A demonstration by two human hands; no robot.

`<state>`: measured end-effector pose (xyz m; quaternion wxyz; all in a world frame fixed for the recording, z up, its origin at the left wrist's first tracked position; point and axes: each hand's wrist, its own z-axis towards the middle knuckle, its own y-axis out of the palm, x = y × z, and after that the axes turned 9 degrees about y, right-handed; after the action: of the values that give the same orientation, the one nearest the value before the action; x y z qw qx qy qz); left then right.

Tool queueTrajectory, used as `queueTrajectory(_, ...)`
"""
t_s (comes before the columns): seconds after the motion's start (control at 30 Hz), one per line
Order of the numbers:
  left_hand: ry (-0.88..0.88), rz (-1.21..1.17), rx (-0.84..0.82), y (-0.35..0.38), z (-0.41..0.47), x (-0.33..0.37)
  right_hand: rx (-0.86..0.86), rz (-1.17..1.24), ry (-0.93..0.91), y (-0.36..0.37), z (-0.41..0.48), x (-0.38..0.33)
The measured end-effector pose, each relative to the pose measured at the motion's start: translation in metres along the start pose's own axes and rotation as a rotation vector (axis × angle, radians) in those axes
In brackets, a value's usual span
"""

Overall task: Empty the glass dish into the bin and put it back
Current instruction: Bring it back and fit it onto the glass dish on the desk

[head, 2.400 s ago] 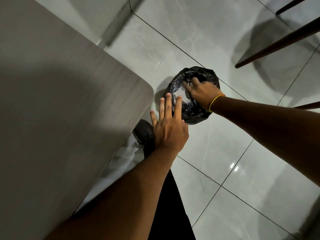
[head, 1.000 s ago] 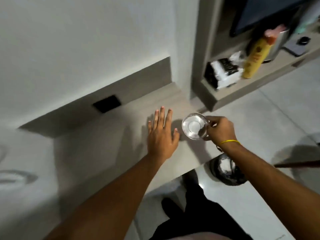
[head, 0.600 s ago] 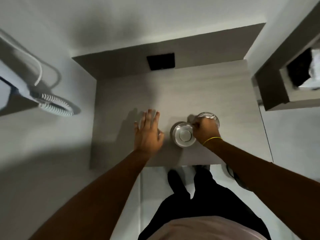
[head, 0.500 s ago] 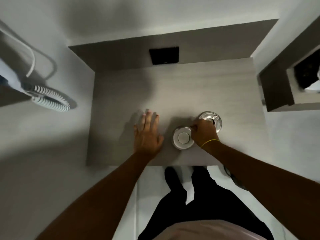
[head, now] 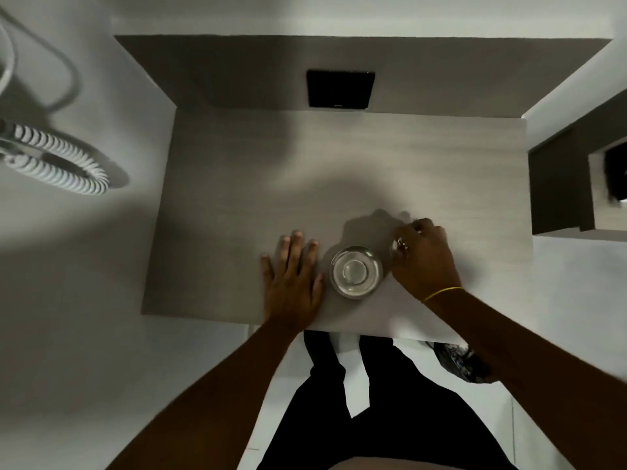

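The round glass dish (head: 356, 271) stands upright on the grey wooden table (head: 237, 205) near its front edge, with no hand on it. My left hand (head: 291, 276) lies flat on the table just left of the dish, fingers spread. Just right of the dish, my right hand (head: 422, 257) curls over a second, smaller glass piece (head: 397, 246) that looks like a lid; most of it is hidden under the fingers. The bin with its black bag (head: 453, 362) shows partly below the table's front right edge, behind my right forearm.
A black square plate (head: 341, 89) sits in the panel behind the table. A coiled white cord (head: 57, 164) hangs on the wall at left. A dark shelf unit (head: 563, 184) stands to the right. My legs (head: 366, 395) are under the table's front edge.
My right hand lifted the dish out of the bin, carried it to the table, set it down and let go. It then moved right onto the smaller glass piece. My left hand stayed flat.
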<state>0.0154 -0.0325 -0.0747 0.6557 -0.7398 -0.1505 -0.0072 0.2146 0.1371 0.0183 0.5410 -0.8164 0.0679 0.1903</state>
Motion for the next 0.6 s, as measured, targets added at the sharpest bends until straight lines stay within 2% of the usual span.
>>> queueTrajectory(0.1, 0.004, 0.004, 0.023, 0.004, -0.001, -0.002, -0.149, -0.255, 0.002, -0.007, -0.001, 0.012)
queueTrajectory(0.17, 0.005, 0.009, 0.030, 0.005, -0.001, -0.004, -0.216, -0.303, -0.031, -0.009, -0.001, 0.016)
queueTrajectory(0.37, 0.010, 0.001, 0.048, 0.006, -0.001, -0.004, -0.183, -0.398, -0.035, -0.009, 0.006, 0.015)
queueTrajectory(0.5, 0.012, 0.005, 0.053, 0.007, -0.002, -0.005, -0.144, -0.298, -0.023, -0.017, 0.002, 0.007)
queueTrajectory(0.6, 0.001, 0.016, 0.037, 0.005, -0.001, -0.004, -0.120, -0.246, -0.083, -0.018, -0.011, -0.016)
